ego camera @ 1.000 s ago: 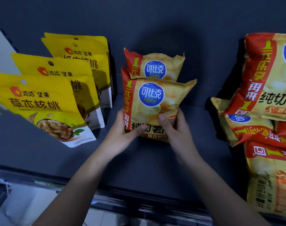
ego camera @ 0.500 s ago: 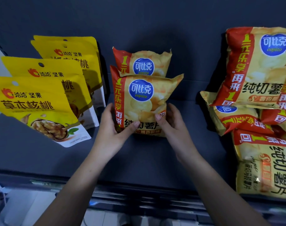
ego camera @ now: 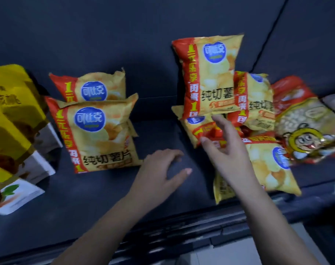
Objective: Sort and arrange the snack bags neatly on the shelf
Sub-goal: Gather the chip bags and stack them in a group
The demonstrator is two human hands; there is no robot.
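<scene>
**Puffed chip bags: light, slick, easily crushed**

The right hand [ego camera: 228, 150], fingers spread, reaches over the jumbled chip bags [ego camera: 266, 169] at its fingertips. The left hand [ego camera: 159, 169] hovers loosely curled and empty, with 2 tidy bags [ego camera: 97, 134] to its left. The crimped seams look like the best place to grip, gently.

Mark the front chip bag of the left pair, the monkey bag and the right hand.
front chip bag [ego camera: 89, 119]: head view, blue logo.
monkey bag [ego camera: 304, 140]: head view, monkey face.
right hand [ego camera: 229, 150]: head view, back of hand.
</scene>
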